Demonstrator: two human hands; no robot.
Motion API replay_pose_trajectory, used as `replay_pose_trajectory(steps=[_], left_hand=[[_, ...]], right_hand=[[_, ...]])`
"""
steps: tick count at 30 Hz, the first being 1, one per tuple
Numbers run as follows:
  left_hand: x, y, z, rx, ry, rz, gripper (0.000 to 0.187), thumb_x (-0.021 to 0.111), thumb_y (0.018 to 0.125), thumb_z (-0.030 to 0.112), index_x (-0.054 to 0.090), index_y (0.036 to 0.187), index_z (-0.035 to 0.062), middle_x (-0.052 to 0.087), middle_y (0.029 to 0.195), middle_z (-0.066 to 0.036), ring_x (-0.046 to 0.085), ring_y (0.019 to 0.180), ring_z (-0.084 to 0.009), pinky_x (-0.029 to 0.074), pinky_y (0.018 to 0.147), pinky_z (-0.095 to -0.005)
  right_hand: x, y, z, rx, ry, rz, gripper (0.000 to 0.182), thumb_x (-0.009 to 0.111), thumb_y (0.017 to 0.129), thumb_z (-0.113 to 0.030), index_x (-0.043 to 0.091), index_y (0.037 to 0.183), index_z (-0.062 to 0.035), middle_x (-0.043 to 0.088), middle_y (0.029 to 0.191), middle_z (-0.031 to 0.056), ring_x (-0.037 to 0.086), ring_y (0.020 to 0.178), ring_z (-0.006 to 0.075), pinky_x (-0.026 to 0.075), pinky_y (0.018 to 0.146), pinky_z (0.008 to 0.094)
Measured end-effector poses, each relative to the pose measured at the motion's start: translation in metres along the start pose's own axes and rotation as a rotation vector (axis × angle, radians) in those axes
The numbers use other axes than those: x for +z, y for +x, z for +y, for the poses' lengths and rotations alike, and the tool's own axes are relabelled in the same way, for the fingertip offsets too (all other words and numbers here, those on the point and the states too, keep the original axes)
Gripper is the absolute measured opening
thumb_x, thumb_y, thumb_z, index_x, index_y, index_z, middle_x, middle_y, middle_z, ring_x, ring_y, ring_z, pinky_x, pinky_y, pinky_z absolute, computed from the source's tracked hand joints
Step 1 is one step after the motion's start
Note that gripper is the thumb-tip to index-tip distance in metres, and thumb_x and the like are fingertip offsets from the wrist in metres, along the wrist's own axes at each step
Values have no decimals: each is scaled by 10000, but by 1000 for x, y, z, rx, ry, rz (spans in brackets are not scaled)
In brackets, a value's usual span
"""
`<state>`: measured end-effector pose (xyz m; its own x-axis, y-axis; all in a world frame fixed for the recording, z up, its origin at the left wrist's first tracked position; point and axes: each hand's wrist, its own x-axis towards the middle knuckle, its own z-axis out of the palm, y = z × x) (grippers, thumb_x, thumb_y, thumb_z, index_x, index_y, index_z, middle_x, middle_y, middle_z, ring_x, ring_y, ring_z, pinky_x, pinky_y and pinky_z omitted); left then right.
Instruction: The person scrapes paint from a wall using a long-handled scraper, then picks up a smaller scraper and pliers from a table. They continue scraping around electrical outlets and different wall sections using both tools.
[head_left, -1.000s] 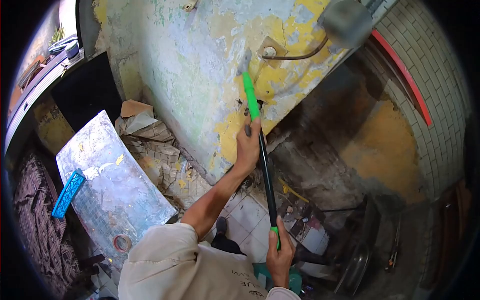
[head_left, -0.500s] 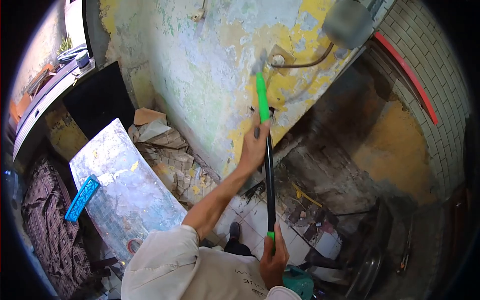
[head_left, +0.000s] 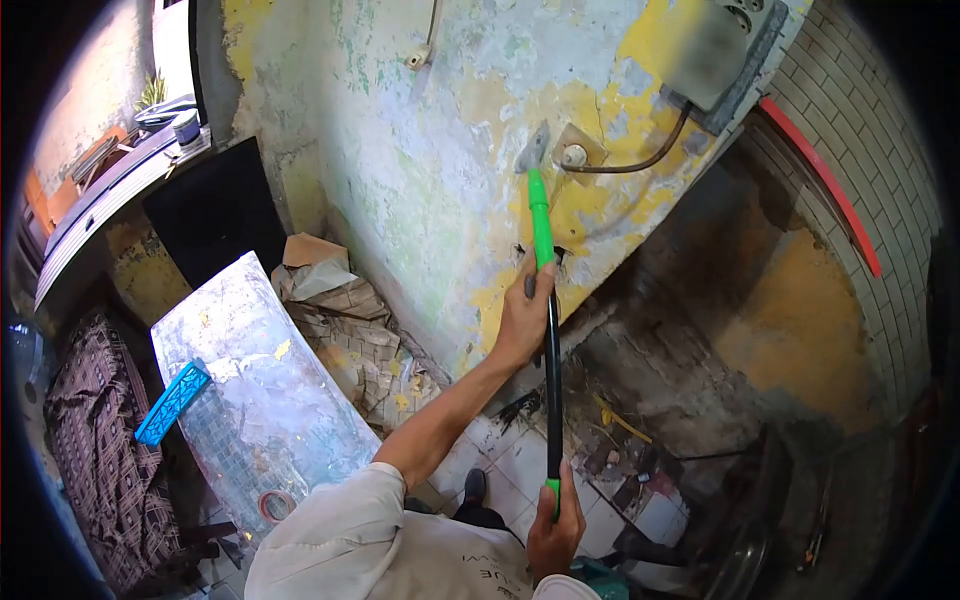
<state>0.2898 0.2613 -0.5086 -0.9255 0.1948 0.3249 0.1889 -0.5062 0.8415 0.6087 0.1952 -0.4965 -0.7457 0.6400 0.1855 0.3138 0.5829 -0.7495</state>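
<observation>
While one can (head_left: 186, 126), contents hidden, stands on a ledge (head_left: 105, 205), one tape roll (head_left: 264, 509) lies on the board (head_left: 270, 385); left hand (head_left: 526, 318) and right hand (head_left: 556, 533) have fingers clamped round one scraper (head_left: 554, 380), blade (head_left: 534, 148) at the wall (head_left: 420, 180).

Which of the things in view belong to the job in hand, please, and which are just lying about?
Apparently part of the job:
- long-handled scraper, held with its blade at the wall
- peeling painted wall

Apparently just lying about:
- blue plastic piece
- tape roll
- patterned cloth
- crumpled paper
</observation>
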Motion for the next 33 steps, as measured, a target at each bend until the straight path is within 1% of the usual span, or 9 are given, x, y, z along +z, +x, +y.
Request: replay_pose_trajectory(steps=[4,8,13,15,19,24,27,29,33], left_hand=[[-29,88,34,-16,-54,4,409,561,1141,439,578,950,77,532,672,24,494,546,-87,418,511,-294],[-36,83,43,-23,87,7,440,559,1137,455,633,1034,34,538,707,14,515,603,-89,431,553,-304],[-23,21,8,-121,64,-80,660,562,1143,409,448,1617,-36,561,859,-22,516,812,-122,457,714,-317],[-17,47,2,16,81,25,636,556,1145,410,486,1589,-39,536,814,4,497,789,-97,440,685,-303],[-47,159,16,48,78,150,406,548,1140,427,648,1084,38,550,714,5,510,600,-107,435,558,-316],[-77,185,21,87,82,173,405,567,1132,419,652,1170,26,573,684,-12,537,578,-114,455,546,-333],[-75,131,-9,15,162,105,612,542,1139,356,484,1575,-70,635,1469,-305,595,1391,-319,430,1171,-396],[-55,91,-2,-59,197,66,661,560,1135,373,429,1626,-50,700,1029,-172,665,943,-222,542,875,-378],[-35,77,61,-56,90,-27,679,577,1127,404,435,1631,-28,588,848,-89,539,732,-156,477,685,-362]], right_hand=[[27,78,-30,-145,98,-25,434,563,1144,-166,557,1538,17,653,1459,276,660,1327,409,513,1063,394],[24,71,-43,-192,51,-24,455,558,1142,-159,534,1541,60,665,1415,313,691,1272,421,535,1033,424],[21,25,7,-131,-99,21,467,538,1129,-132,525,1571,20,694,1354,300,721,1177,417,551,994,434],[18,51,1,-131,-180,7,473,560,1103,-71,529,1557,56,708,1074,291,705,886,395,565,774,456],[39,155,-38,-305,-52,-27,484,562,1122,-145,525,1596,-54,706,1236,305,725,1029,439,566,846,466],[64,176,-47,-386,59,-124,501,533,1140,-192,487,1593,16,656,1385,330,693,1197,466,549,981,472],[49,121,-12,-294,112,-143,514,542,1128,-155,475,1599,39,663,1394,305,692,1228,400,543,990,439],[44,86,11,-240,97,-102,517,552,1119,-129,475,1603,35,669,1384,287,694,1211,363,544,974,421],[58,55,5,80,287,-97,513,554,1120,-123,478,1601,36,678,1341,270,691,1136,332,546,956,410]])
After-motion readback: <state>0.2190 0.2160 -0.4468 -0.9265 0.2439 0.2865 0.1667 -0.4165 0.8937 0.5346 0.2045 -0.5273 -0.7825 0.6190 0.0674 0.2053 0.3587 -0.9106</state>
